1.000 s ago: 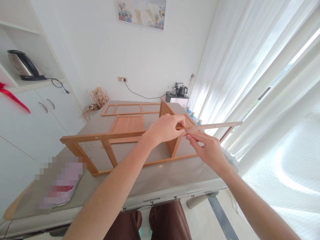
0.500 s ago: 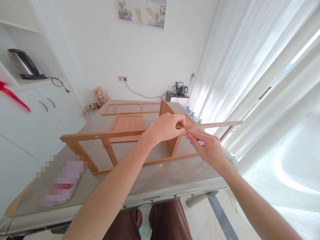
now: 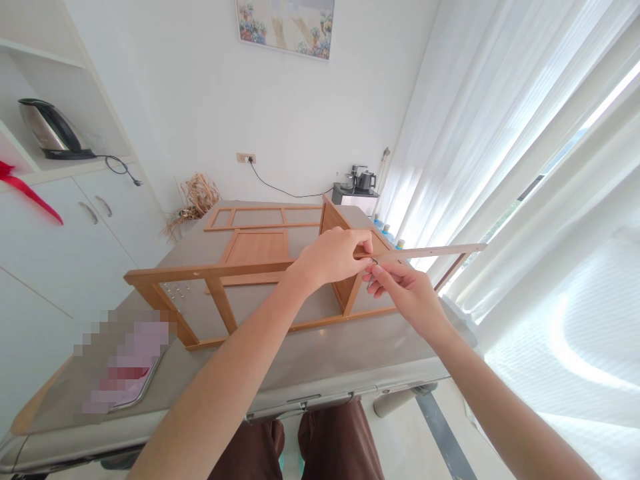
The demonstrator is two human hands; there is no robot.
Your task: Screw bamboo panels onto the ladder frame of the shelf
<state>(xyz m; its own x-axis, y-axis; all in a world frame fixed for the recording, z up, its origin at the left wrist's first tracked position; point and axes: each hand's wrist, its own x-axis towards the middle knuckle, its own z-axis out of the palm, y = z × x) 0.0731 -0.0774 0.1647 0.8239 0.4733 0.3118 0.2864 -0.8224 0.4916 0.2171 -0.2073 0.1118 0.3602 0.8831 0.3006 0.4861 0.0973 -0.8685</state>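
A wooden frame [image 3: 167, 274] stands on edge across the table, its top rail running left to right in front of me. My left hand [image 3: 331, 257] is closed around that rail, close to where an upright wooden panel [image 3: 330, 217] meets it. My right hand [image 3: 411, 293] pinches a small bent metal hex key [image 3: 371, 281] just beneath the rail. The key's upper end is beside my left fingertips; whether it sits in a screw is hidden. Behind the frame a wooden panel [image 3: 257, 245] and another slatted frame [image 3: 260, 209] lie flat.
Several small metal fittings [image 3: 175, 291] lie on the grey table [image 3: 305, 347] behind the frame's left end. At the left front is a tray [image 3: 145, 387], partly pixelated. Dried plants [image 3: 193, 199] stand at the far left corner; white curtains [image 3: 500, 133] hang at right.
My right hand has turned and curled inward, with the key now pointing downward from the rail. My left hand keeps its place on the frame.
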